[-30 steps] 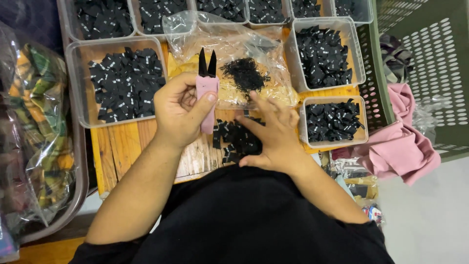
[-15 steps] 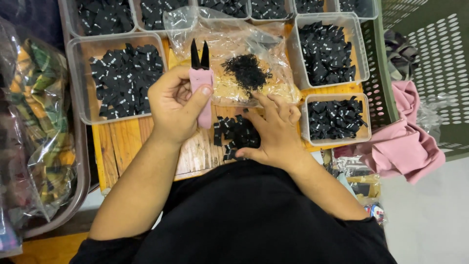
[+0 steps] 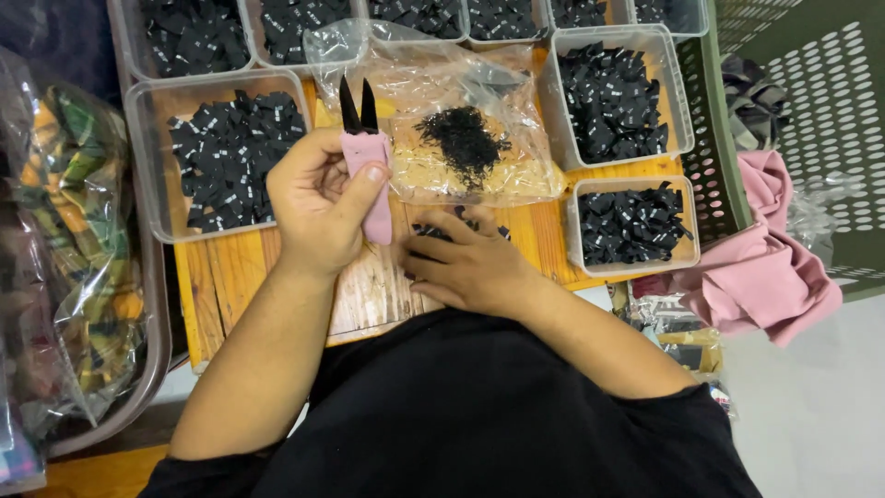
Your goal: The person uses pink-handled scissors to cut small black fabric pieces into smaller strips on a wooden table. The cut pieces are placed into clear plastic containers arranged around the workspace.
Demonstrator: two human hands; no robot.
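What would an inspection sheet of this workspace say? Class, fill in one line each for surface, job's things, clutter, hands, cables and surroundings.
Surface: wooden board, partly bare near the person.
Job's things: pink-handled snips with black blades pointing away; small pile of black pieces on the board; clear tubs of black pieces on both sides.
Clutter: clear plastic bag holding black scraps; pink cloth at the right.
Hands: left hand grips the snips; right hand rests on the pile.
Cables: nothing seen.
Surroundings: green perforated basket on the right; bagged patterned fabric on the left.
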